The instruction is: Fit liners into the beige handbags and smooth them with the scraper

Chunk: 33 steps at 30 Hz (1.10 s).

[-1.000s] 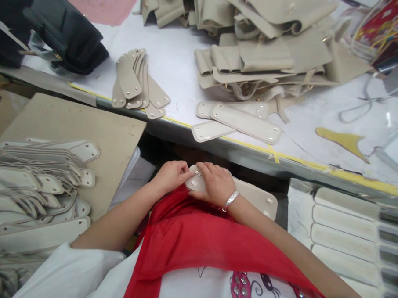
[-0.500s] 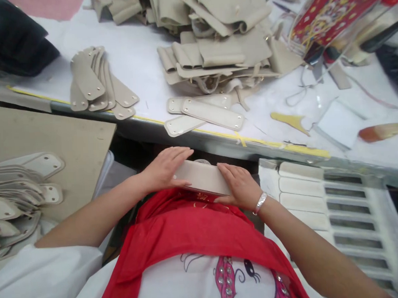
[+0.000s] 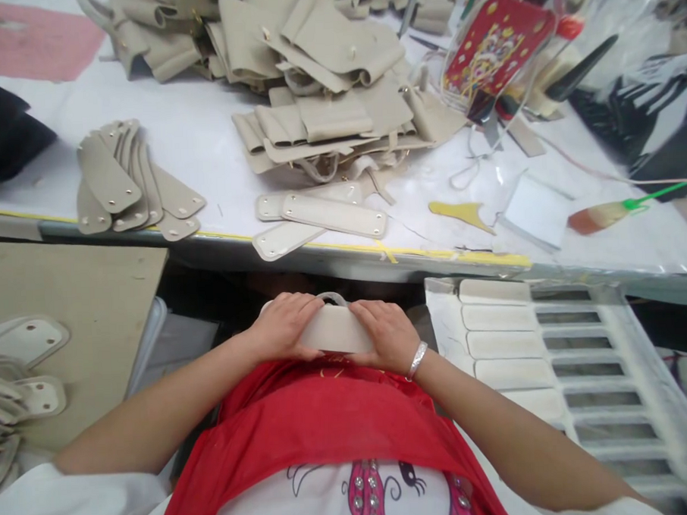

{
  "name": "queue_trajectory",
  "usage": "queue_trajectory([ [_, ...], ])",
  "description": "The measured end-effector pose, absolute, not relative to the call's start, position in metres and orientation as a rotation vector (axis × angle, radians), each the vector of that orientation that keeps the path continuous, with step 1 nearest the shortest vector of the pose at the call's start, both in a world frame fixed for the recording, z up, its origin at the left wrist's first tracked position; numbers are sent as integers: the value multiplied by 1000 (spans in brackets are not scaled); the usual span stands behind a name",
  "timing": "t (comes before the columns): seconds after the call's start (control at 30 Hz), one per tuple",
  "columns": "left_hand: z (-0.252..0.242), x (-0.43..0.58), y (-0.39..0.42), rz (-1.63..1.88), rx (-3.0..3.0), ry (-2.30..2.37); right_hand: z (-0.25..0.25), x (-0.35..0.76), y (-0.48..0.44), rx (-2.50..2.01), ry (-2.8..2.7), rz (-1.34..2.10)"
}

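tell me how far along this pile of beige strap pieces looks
Looks done: folded beige pads fill the near slots of the slotted rack. In hand: the left hand and right hand press one beige piece folded in the lap. Seemingly left: flat punched strips at the table edge, a fanned stack and more on the board; several rack slots are unfilled.

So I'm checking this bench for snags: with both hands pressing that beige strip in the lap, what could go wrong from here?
1. The strip is held over the lap, off the table, between left hand and right hand; a loose grip could let it slide down.
2. Three strips lie at the table's front edge, one overhanging; an arm could knock them off.
3. The brush lies close to the edge too.
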<state>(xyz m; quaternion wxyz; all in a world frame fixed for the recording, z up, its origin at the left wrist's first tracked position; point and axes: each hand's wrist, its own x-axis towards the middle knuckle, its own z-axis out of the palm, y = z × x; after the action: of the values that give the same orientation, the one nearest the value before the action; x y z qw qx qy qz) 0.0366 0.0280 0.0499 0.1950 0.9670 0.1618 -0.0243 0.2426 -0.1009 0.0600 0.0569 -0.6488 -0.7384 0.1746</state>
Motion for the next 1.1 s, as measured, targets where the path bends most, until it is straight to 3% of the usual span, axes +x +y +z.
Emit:
queue_trajectory([
  [0.43, 46, 36, 27, -105, 2741, 473, 65, 222, -87, -2354, -2113, 504],
  [0.73, 63, 49, 40, -325, 2663, 602, 67, 243, -83, -2364, -1969, 844],
  [0.87, 66, 22, 68, -377, 2513, 651, 73, 275, -102, -2416, -1850, 922],
  [1.1, 45, -17, 66, -196, 2005, 857, 76, 258, -107, -2460, -1946, 746],
])
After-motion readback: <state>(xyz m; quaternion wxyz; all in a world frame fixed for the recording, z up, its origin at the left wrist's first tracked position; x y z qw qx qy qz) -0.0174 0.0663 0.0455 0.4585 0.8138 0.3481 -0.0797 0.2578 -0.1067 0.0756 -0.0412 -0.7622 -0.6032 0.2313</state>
